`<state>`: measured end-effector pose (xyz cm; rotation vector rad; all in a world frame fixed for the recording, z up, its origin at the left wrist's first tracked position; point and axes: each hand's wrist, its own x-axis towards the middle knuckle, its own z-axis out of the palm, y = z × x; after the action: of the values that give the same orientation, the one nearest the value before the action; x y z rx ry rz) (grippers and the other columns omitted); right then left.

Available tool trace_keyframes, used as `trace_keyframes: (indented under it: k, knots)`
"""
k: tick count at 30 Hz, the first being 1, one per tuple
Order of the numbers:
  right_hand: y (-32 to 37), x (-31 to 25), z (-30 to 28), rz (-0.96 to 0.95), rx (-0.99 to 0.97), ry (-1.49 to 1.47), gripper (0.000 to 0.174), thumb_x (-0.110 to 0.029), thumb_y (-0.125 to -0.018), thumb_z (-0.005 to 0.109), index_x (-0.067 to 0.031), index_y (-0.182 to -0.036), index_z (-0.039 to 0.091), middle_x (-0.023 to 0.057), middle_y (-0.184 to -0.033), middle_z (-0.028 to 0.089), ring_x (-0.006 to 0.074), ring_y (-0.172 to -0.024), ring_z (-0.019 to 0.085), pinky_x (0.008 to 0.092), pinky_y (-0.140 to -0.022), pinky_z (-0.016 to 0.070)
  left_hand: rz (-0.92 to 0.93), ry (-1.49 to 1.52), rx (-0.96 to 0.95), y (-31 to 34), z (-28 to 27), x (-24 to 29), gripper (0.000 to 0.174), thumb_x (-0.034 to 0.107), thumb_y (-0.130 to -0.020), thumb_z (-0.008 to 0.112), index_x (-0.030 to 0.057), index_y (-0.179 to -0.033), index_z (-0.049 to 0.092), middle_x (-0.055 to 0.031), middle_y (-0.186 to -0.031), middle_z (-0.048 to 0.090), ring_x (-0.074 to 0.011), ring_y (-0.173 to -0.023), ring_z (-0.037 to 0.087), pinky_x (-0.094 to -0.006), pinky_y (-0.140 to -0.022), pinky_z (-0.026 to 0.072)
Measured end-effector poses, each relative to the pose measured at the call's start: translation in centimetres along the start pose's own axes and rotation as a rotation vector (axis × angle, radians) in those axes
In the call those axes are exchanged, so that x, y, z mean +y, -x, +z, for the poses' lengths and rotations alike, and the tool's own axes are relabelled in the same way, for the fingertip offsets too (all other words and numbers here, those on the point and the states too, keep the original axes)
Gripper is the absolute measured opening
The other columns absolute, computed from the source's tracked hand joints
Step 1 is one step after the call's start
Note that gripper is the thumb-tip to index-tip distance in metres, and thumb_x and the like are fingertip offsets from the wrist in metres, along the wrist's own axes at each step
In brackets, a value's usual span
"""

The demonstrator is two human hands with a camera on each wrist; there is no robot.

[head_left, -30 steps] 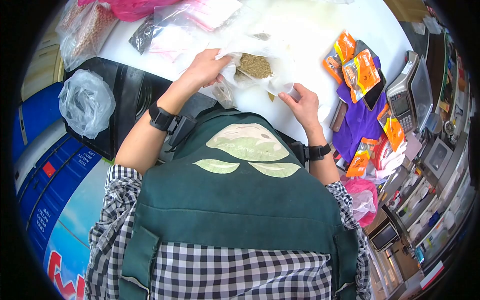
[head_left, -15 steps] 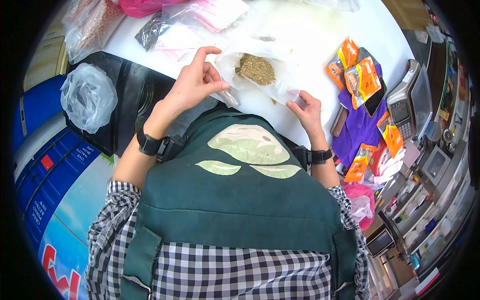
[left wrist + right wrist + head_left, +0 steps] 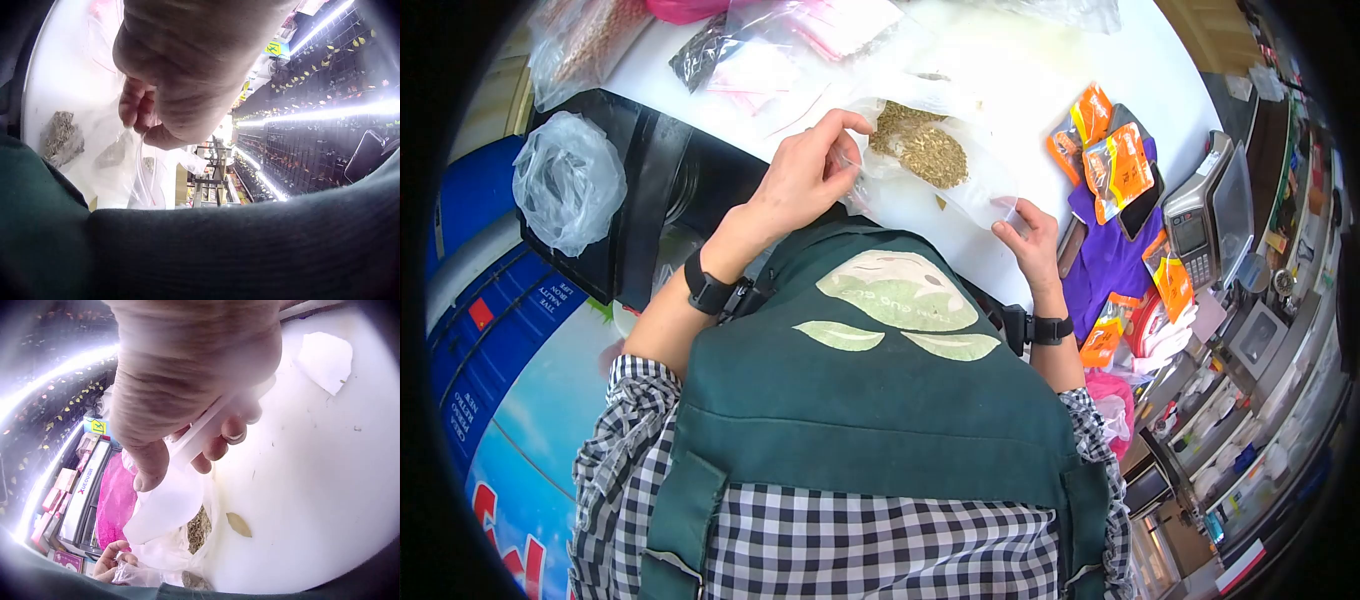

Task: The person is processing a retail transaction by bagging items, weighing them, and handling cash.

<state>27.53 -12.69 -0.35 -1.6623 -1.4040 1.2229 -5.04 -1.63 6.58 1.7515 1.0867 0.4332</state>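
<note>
Lying between: dried herbs [image 3: 935, 155] | left grip [image 3: 805, 175]: pinching clear bag [image 3: 150, 181] | right grip [image 3: 1032, 240]: pinching translucent plastic [image 3: 167, 509]

It looks like a shop: filled shelves [image 3: 1250, 440] line the right side, and a keypad machine [image 3: 1193, 228] stands beside orange packets [image 3: 1118, 175] on the table [image 3: 1010, 90].

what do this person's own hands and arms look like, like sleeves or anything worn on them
Both the left hand and right hand are bare, without gloves. Each wrist has a black strap with a small, dark, boxy device. The left sleeve and right sleeve are black-and-white checked cloth, pushed up and bunched, leaving the forearms bare. No cables are visible on either arm.
</note>
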Motion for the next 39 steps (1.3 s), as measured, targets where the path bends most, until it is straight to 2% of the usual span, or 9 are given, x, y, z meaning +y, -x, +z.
trace_keyframes:
  k: [8, 10, 14, 17, 19, 23, 28, 31, 39]
  knots:
    - [0.3, -1.3, -1.3, -0.012, -0.024, -0.068, 0.038, -0.025, -0.078, 0.08, -0.0006, -0.104, 0.069, -0.0012, -0.081, 0.062, 0.0055, -0.072, 0.052, 0.0201, -0.063, 0.045, 0.06, 0.011, 0.193, -1.5, 2.0, -0.3, 0.028, -0.003, -0.081, 0.064, 0.0045, -0.106, 0.053, -0.0048, -0.084, 0.064, -0.0136, -0.065, 0.06, -0.0275, -0.061, 0.049]
    - [0.4, -1.8, -2.1, -0.002, -0.061, 0.013, 0.041, -0.028, -0.078, 0.075, 0.0009, -0.107, 0.068, 0.0019, -0.09, 0.067, 0.0094, -0.081, 0.058, 0.024, -0.076, 0.0465, 0.152, -0.115, 0.195, -1.8, 2.1, -0.5, 0.017, -0.005, -0.08, 0.063, 0.002, -0.093, 0.053, -0.0069, -0.089, 0.065, -0.0177, -0.07, 0.062, -0.0279, -0.064, 0.0502]
    - [0.6, -3.0, -2.9, 0.033, -0.052, 0.001, 0.043, -0.03, -0.077, 0.076, 0.0013, -0.106, 0.068, 0.0011, -0.089, 0.066, 0.009, -0.079, 0.058, 0.0228, -0.073, 0.0457, 0.259, -0.154, 0.203, -1.9, 2.3, -1.0, 0.014, -0.007, -0.078, 0.062, 0.0001, -0.089, 0.058, -0.009, -0.097, 0.066, -0.0223, -0.074, 0.064, -0.0295, -0.067, 0.051]
    - [0.6, -3.7, -3.5, 0.017, -0.056, 0.036, 0.046, -0.034, -0.076, 0.076, 0.0013, -0.105, 0.069, 0.0011, -0.086, 0.065, 0.0089, -0.076, 0.057, 0.0228, -0.07, 0.045, 0.301, -0.182, 0.165, -1.9, 2.5, -1.4, 0.023, -0.008, -0.076, 0.059, -0.0003, -0.097, 0.065, -0.0101, -0.104, 0.066, -0.0246, -0.078, 0.064, -0.031, -0.069, 0.0511]
    - [0.6, -4.0, -3.7, -0.067, -0.056, 0.054, 0.043, -0.028, -0.074, 0.081, -0.0005, -0.105, 0.07, 0.0017, -0.084, 0.066, 0.0071, -0.069, 0.056, 0.0212, -0.062, 0.0465, 0.31, -0.227, 0.141, -2.1, 2.4, -0.8, 0.037, -0.009, -0.076, 0.055, 0.0008, -0.11, 0.066, -0.011, -0.107, 0.066, -0.0258, -0.078, 0.064, -0.0322, -0.069, 0.051]
    - [0.2, -5.4, -4.0, -0.069, -0.059, 0.026, 0.044, -0.03, -0.073, 0.081, -0.0005, -0.103, 0.07, 0.003, -0.08, 0.066, 0.008, -0.065, 0.058, 0.0223, -0.059, 0.0472, 0.234, -0.196, 0.008, -2.3, 2.0, 0.5, 0.04, -0.008, -0.076, 0.053, -0.0016, -0.114, 0.064, -0.0133, -0.113, 0.064, -0.0258, -0.077, 0.063, -0.0325, -0.069, 0.051]
    - [-0.5, -6.8, -4.3, -0.12, -0.087, 0.28, 0.044, -0.034, -0.073, 0.083, -0.0018, -0.1, 0.07, 0.007, -0.073, 0.065, 0.0144, -0.059, 0.06, 0.0253, -0.056, 0.0487, 0.171, -0.205, -0.085, -2.4, 1.8, 1.0, 0.047, -0.006, -0.075, 0.055, -0.0056, -0.122, 0.057, -0.0151, -0.12, 0.058, -0.0237, -0.07, 0.06, -0.0318, -0.067, 0.051]
    - [-0.5, -7.4, -4.4, -0.127, -0.066, 0.337, 0.047, -0.038, -0.072, 0.083, -0.0029, -0.1, 0.07, 0.0088, -0.075, 0.066, 0.0167, -0.059, 0.061, 0.0267, -0.056, 0.0491, 0.108, -0.158, -0.086, -2.3, 1.8, 1.6, 0.05, -0.008, -0.074, 0.056, -0.0056, -0.124, 0.055, -0.0152, -0.119, 0.057, -0.0213, -0.07, 0.06, -0.031, -0.065, 0.051]
    - [-0.3, -11.1, -4.8, -0.11, -0.085, 0.51, 0.052, -0.046, -0.071, 0.082, -0.0024, -0.098, 0.069, 0.0092, -0.076, 0.066, 0.0195, -0.061, 0.064, 0.03, -0.055, 0.048, 0.14, -0.137, -0.029, -2.1, 2.3, 1.8, 0.052, -0.01, -0.072, 0.057, -0.0061, -0.124, 0.054, -0.0154, -0.116, 0.056, -0.0204, -0.069, 0.06, -0.0307, -0.065, 0.0517]
